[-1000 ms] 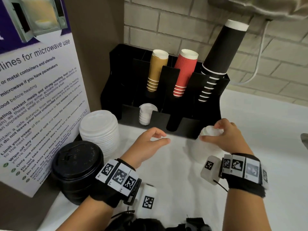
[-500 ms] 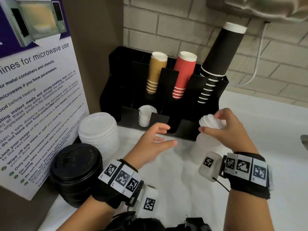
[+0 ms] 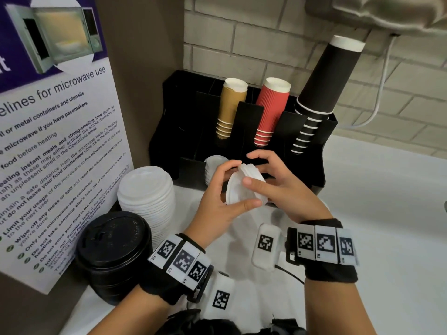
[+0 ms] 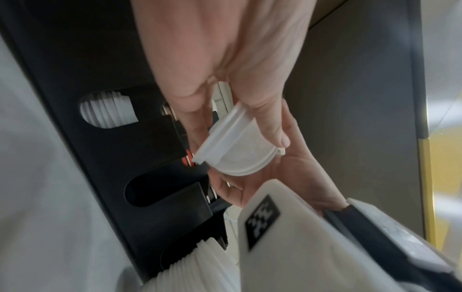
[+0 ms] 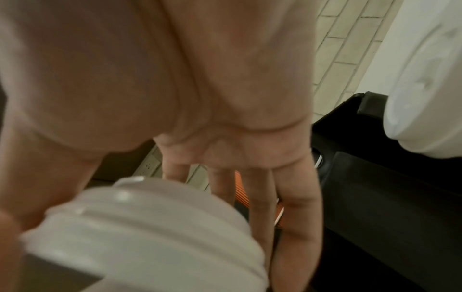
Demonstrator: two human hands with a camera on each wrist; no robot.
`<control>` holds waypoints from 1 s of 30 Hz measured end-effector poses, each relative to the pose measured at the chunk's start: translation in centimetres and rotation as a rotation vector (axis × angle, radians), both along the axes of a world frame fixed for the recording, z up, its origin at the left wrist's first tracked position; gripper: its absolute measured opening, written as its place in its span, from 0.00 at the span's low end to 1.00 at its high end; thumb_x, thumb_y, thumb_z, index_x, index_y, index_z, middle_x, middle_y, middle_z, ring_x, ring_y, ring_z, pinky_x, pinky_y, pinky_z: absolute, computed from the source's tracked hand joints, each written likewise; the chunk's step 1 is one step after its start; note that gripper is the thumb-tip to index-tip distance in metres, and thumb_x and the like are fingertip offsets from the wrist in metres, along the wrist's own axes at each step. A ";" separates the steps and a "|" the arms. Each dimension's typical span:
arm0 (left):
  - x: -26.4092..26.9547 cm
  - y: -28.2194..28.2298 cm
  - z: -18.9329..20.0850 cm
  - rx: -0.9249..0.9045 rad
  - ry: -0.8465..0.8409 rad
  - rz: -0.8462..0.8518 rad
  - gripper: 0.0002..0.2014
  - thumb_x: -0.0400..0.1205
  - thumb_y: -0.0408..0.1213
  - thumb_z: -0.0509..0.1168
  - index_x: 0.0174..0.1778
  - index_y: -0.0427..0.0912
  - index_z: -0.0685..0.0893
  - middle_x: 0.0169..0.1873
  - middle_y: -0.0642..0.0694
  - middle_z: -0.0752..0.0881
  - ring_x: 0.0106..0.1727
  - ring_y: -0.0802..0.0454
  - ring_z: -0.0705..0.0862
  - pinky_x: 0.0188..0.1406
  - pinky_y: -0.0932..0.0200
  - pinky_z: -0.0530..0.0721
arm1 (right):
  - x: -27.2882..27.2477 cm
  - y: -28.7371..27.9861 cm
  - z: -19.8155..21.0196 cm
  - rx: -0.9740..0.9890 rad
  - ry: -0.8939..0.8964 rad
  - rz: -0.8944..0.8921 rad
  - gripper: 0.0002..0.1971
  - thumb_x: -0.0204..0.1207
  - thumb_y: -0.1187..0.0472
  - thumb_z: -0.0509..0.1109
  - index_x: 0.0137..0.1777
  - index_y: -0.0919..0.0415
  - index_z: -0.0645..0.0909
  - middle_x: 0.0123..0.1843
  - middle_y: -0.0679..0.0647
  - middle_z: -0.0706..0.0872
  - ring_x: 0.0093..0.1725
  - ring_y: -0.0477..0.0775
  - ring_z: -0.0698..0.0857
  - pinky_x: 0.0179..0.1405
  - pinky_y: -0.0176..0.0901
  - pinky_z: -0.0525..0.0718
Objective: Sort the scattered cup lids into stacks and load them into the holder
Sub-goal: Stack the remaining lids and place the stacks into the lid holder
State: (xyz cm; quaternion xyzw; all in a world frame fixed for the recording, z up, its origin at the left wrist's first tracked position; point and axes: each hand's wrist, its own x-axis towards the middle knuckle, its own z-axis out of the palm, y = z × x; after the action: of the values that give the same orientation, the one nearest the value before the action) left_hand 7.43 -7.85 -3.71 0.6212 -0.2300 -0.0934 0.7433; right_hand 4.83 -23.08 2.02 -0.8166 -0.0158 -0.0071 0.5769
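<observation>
Where they were apart before, left hand (image 3: 219, 201) and right hand (image 3: 280, 187) now both gripping the lid stack (image 3: 244, 187).

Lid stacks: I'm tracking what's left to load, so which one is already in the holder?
The small white lid stack sits in the holder's front slot; the big white stack and black stack stand on the counter.

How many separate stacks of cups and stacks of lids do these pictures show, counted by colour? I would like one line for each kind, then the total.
Tan cup stacks: 1
Red cup stacks: 1
Black cup stacks: 1
White lid stacks: 3 (on the counter, in the holder, in both hands)
Black lid stacks: 1
Total: 7
</observation>
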 end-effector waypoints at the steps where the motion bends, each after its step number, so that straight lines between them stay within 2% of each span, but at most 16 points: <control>1: 0.0 0.0 0.0 0.000 -0.002 0.011 0.38 0.67 0.41 0.78 0.73 0.53 0.71 0.64 0.51 0.81 0.65 0.54 0.82 0.62 0.53 0.85 | 0.0 0.1 0.0 -0.017 0.004 0.010 0.25 0.64 0.41 0.75 0.62 0.34 0.75 0.54 0.47 0.87 0.48 0.47 0.89 0.43 0.38 0.85; 4: -0.1 -0.3 -0.2 -0.008 0.021 -0.013 0.42 0.64 0.38 0.80 0.74 0.49 0.69 0.63 0.50 0.81 0.65 0.55 0.83 0.61 0.52 0.86 | 0.2 0.3 -0.2 -0.019 0.027 0.022 0.25 0.64 0.44 0.77 0.63 0.38 0.77 0.53 0.50 0.87 0.47 0.49 0.90 0.38 0.39 0.85; 6: -0.2 -0.5 -0.4 -0.007 0.019 -0.015 0.46 0.62 0.35 0.81 0.75 0.49 0.65 0.64 0.51 0.79 0.64 0.60 0.83 0.56 0.57 0.86 | 0.2 0.6 -0.4 -0.005 0.046 0.032 0.28 0.60 0.46 0.79 0.61 0.41 0.77 0.54 0.53 0.86 0.46 0.51 0.90 0.37 0.38 0.86; 8: -0.1 -0.5 -0.5 0.009 -0.004 0.018 0.50 0.59 0.37 0.83 0.75 0.53 0.63 0.66 0.47 0.75 0.63 0.64 0.81 0.52 0.63 0.86 | 0.4 0.9 -0.7 -0.006 0.062 0.048 0.29 0.59 0.47 0.81 0.59 0.45 0.76 0.55 0.56 0.86 0.45 0.53 0.90 0.41 0.41 0.88; 10: 0.1 -0.5 -0.4 0.035 -0.025 0.032 0.58 0.53 0.41 0.88 0.76 0.53 0.62 0.71 0.40 0.71 0.70 0.54 0.78 0.60 0.54 0.86 | 0.6 1.3 -0.9 -0.015 0.062 0.058 0.27 0.61 0.50 0.82 0.58 0.50 0.74 0.55 0.58 0.86 0.43 0.51 0.90 0.42 0.39 0.87; 12: 0.2 -0.4 -0.5 0.051 -0.049 0.038 0.59 0.49 0.46 0.86 0.76 0.51 0.62 0.72 0.39 0.68 0.75 0.43 0.74 0.66 0.44 0.83 | 0.7 1.5 -1.1 -0.026 0.059 0.064 0.26 0.63 0.53 0.82 0.57 0.51 0.74 0.55 0.58 0.86 0.43 0.50 0.89 0.42 0.39 0.86; 13: 0.2 -0.3 -0.5 0.066 -0.071 0.058 0.59 0.48 0.48 0.86 0.75 0.52 0.63 0.72 0.41 0.67 0.75 0.43 0.73 0.67 0.47 0.82 | 0.8 1.6 -1.1 -0.030 0.058 0.067 0.25 0.63 0.53 0.82 0.57 0.51 0.74 0.55 0.57 0.86 0.44 0.50 0.89 0.43 0.39 0.86; 15: 0.2 -0.3 -0.7 0.106 -0.118 0.107 0.59 0.46 0.50 0.88 0.73 0.55 0.64 0.69 0.48 0.66 0.74 0.49 0.72 0.62 0.65 0.82 | 0.8 1.5 -1.1 -0.026 0.054 0.071 0.26 0.63 0.55 0.83 0.58 0.49 0.76 0.56 0.55 0.85 0.48 0.50 0.89 0.46 0.41 0.87; 16: 0.2 -0.3 -0.7 0.110 -0.135 0.127 0.57 0.48 0.49 0.85 0.72 0.56 0.63 0.67 0.51 0.65 0.72 0.54 0.71 0.58 0.72 0.81 | 0.7 1.5 -1.1 -0.023 0.049 0.071 0.27 0.62 0.57 0.84 0.59 0.49 0.76 0.56 0.54 0.85 0.51 0.49 0.89 0.48 0.42 0.87; 18: 0.2 -0.3 -0.7 0.104 -0.153 0.145 0.55 0.50 0.46 0.83 0.73 0.55 0.63 0.66 0.55 0.64 0.70 0.62 0.70 0.53 0.78 0.78 | 0.7 1.5 -1.0 -0.025 0.039 0.068 0.28 0.62 0.60 0.85 0.60 0.49 0.77 0.56 0.53 0.85 0.54 0.49 0.87 0.49 0.44 0.89; 20: 0.3 -0.4 -0.8 0.102 -0.152 0.142 0.56 0.50 0.46 0.83 0.74 0.56 0.61 0.67 0.53 0.62 0.72 0.61 0.70 0.55 0.74 0.80 | 0.8 1.7 -0.8 -0.038 0.029 0.069 0.28 0.62 0.61 0.84 0.60 0.49 0.77 0.55 0.53 0.85 0.54 0.49 0.87 0.46 0.44 0.89; 22: 0.4 -0.3 -0.8 0.101 -0.129 0.121 0.58 0.51 0.49 0.83 0.76 0.62 0.57 0.71 0.52 0.61 0.75 0.57 0.69 0.63 0.65 0.82 | 1.1 1.8 -0.4 -0.042 0.030 0.088 0.27 0.63 0.63 0.84 0.59 0.50 0.77 0.55 0.53 0.85 0.52 0.49 0.87 0.42 0.44 0.89; 24: 0.4 -0.1 -0.9 0.111 -0.083 0.132 0.60 0.52 0.53 0.82 0.77 0.66 0.52 0.75 0.52 0.59 0.78 0.56 0.66 0.71 0.58 0.77 | 2.0 1.7 0.4 -0.034 0.024 0.083 0.27 0.63 0.63 0.83 0.59 0.50 0.77 0.55 0.54 0.85 0.50 0.50 0.89 0.39 0.48 0.91; 26: 0.5 0.1 -1.2 0.154 -0.028 0.196 0.55 0.58 0.56 0.80 0.78 0.64 0.54 0.76 0.53 0.60 0.78 0.57 0.65 0.73 0.57 0.73 | 3.6 1.4 1.4 -0.042 -0.061 -0.018 0.28 0.62 0.61 0.84 0.59 0.52 0.76 0.53 0.53 0.84 0.50 0.54 0.88 0.41 0.48 0.90; 29: 0.8 0.1 -1.9 0.227 0.019 0.284 0.32 0.72 0.47 0.78 0.68 0.60 0.69 0.66 0.54 0.67 0.66 0.59 0.73 0.57 0.67 0.76 | 6.9 1.3 2.2 -0.215 -0.265 -0.159 0.32 0.61 0.58 0.85 0.61 0.54 0.71 0.53 0.47 0.81 0.53 0.50 0.84 0.48 0.35 0.85; 30: 1.0 0.1 -2.1 0.266 0.039 0.283 0.24 0.74 0.44 0.76 0.62 0.60 0.72 0.63 0.54 0.69 0.63 0.59 0.75 0.51 0.71 0.76 | 8.0 1.4 2.2 -0.279 -0.292 -0.159 0.33 0.61 0.58 0.85 0.61 0.56 0.70 0.54 0.48 0.81 0.54 0.50 0.83 0.49 0.36 0.84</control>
State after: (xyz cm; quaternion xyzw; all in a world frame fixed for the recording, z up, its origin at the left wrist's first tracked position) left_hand 8.41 -7.79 -5.83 0.7382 -0.1118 -0.0295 0.6646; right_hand 12.87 -21.64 4.23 -0.8776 -0.0355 -0.1685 0.4474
